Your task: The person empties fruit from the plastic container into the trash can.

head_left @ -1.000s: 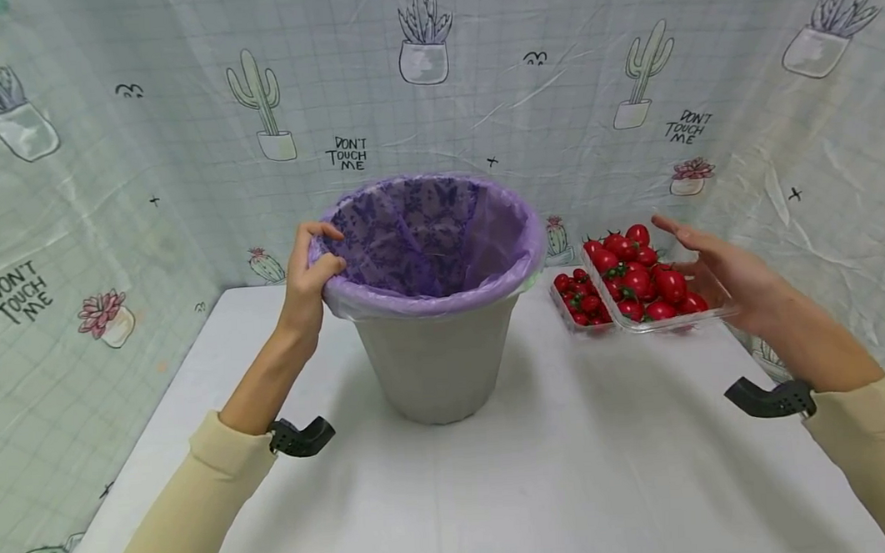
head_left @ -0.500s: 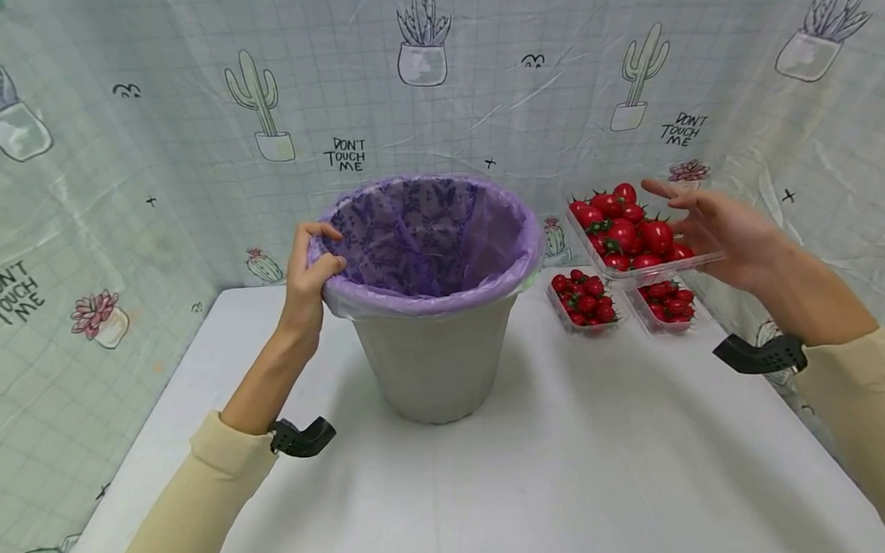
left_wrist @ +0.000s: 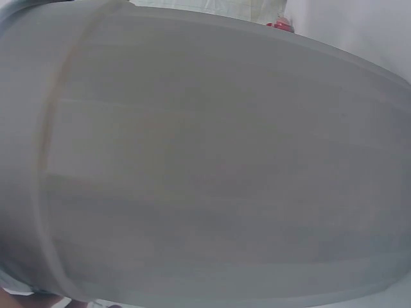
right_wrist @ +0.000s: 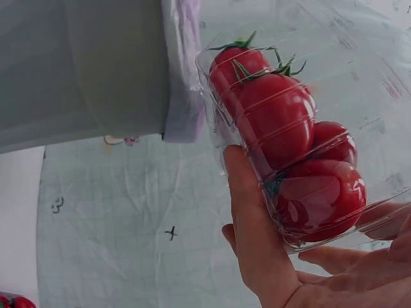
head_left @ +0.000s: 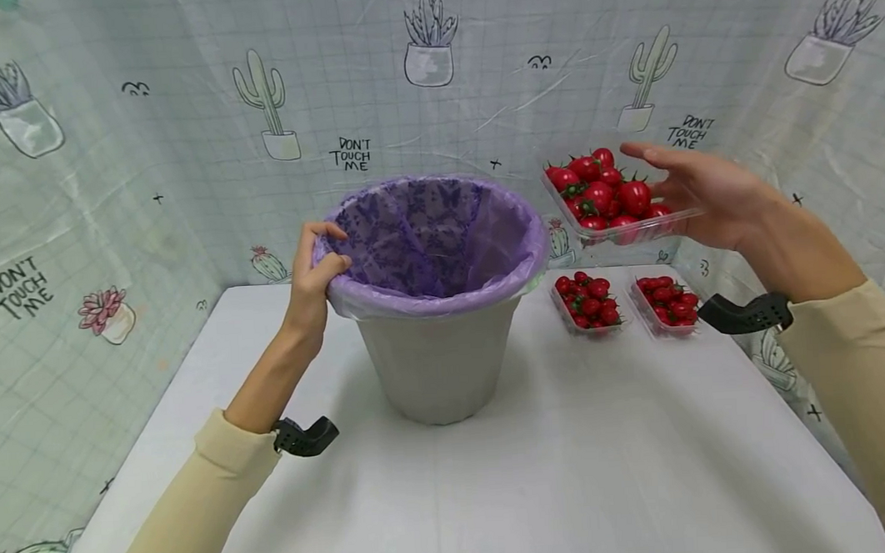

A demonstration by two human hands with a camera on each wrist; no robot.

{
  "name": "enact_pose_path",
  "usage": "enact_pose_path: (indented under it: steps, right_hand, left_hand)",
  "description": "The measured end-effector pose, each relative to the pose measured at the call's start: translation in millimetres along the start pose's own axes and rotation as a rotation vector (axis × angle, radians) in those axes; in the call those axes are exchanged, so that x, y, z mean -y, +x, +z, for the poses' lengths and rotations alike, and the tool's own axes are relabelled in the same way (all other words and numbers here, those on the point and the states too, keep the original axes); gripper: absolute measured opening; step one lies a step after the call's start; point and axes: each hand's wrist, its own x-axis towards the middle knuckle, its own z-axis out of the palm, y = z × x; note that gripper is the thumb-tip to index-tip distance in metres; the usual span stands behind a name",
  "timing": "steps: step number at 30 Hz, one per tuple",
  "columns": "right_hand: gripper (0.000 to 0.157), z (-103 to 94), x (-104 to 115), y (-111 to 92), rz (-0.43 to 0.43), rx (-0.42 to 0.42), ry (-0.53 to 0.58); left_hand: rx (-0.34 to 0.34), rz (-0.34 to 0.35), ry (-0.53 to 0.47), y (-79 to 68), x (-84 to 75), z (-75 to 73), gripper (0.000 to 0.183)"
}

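Observation:
My left hand (head_left: 311,275) grips the near-left rim of a grey trash bin (head_left: 436,369), with its fingers over the edge. A purple bag (head_left: 436,303) with a dark butterfly pattern lines the bin and folds over its rim. In the left wrist view the bin's side (left_wrist: 212,160) fills nearly everything. Raised above the table to the right of the bin, my right hand (head_left: 724,195) holds a clear plastic punnet (head_left: 635,231) of cherry tomatoes (head_left: 596,193), tilted towards the bin. In the right wrist view the thumb and fingers hold the punnet's sides, beneath the tomatoes (right_wrist: 276,119).
Two more punnets of tomatoes, a left one (head_left: 588,304) and a right one (head_left: 667,302), sit on the white table (head_left: 454,493) at the back right. A hanging sheet (head_left: 478,91) printed with cacti surrounds the table on the back and both sides.
My right hand has lifted the punnet of tomatoes up and to the left, towards the bin, uncovering the right punnet on the table. The left hand stays on the rim.

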Motion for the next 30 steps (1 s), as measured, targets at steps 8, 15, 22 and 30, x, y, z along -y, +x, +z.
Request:
enact_pose_path:
  steps: [8, 15, 22, 30]
  right_hand:
    - [0.062, 10.5, 26, 10, -0.022, 0.029, 0.044]
    - [0.062, 24.5, 43, 15, -0.026, 0.040, -0.070]
    - [0.059, 42.2, 58, 18, -0.015, 0.023, -0.095]
    - [0.059, 58.9, 69, 27, -0.025, -0.006, -0.111]
  left_hand:
    - [0.001, -0.005, 0.000, -1.1, -0.8, -0.3, 0.028]
    - [0.003, -0.007, -0.004, -0.1, -1.0, 0.1, 0.028]
    - [-0.003, -0.007, -0.005, -0.8, -1.8, 1.3, 0.029]
    - [-0.007, 0.000, -0.003, -2.1, -0.6, 2.2, 0.027]
